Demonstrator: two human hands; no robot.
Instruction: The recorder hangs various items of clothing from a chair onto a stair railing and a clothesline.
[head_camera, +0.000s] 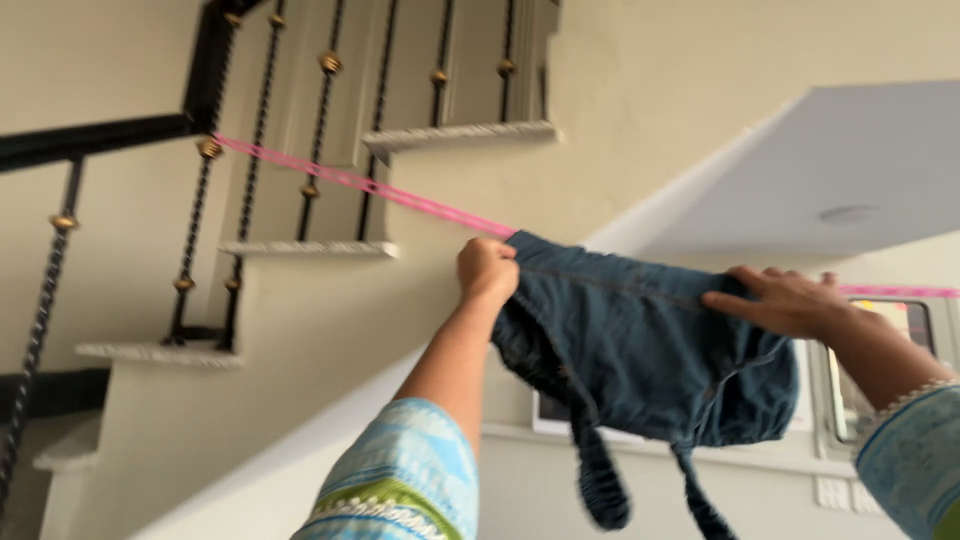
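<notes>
Your left hand (487, 268) is closed on the left end of the blue denim garment (640, 345) draped along the pink line (365, 184), while your right hand (785, 300) lies open on its right end.

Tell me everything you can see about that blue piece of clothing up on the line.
The denim garment is dark blue with visible stitched seams, draped over the pink line. Two gathered straps dangle below it. The left hand grips its upper left edge at the line; the right hand lies flat on its right side.
</notes>
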